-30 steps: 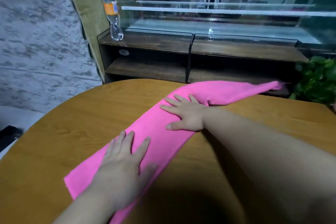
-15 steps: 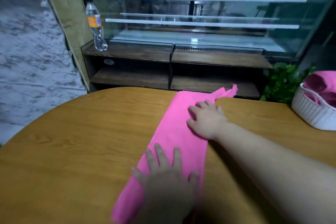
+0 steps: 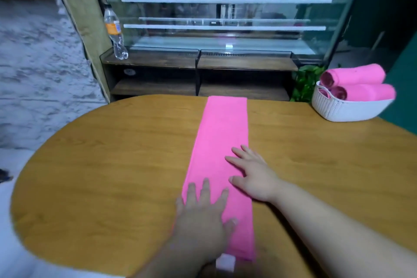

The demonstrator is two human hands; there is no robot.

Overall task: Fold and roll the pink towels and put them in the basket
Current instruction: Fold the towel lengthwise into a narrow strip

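A pink towel point(image 3: 223, 135), folded into a long narrow strip, lies flat on the wooden table point(image 3: 112, 165) and runs straight away from me. My left hand point(image 3: 203, 216) rests flat on its near end with fingers spread. My right hand point(image 3: 252, 171) lies flat on the strip's right edge a little farther along. At the table's far right stands a white basket point(image 3: 345, 109) holding rolled pink towels point(image 3: 358, 84).
Behind the table stands a glass display case point(image 3: 225, 20) on dark wooden shelves, with a plastic bottle point(image 3: 115, 34) on its left ledge. A green plant point(image 3: 304, 81) sits beside the basket. A small white tag point(image 3: 224, 263) shows at the towel's near end.
The towel has swung from a diagonal lie to straight ahead of me and now lies smooth. Both hands have slid nearer along it. The view has turned, bringing the basket fully into sight.
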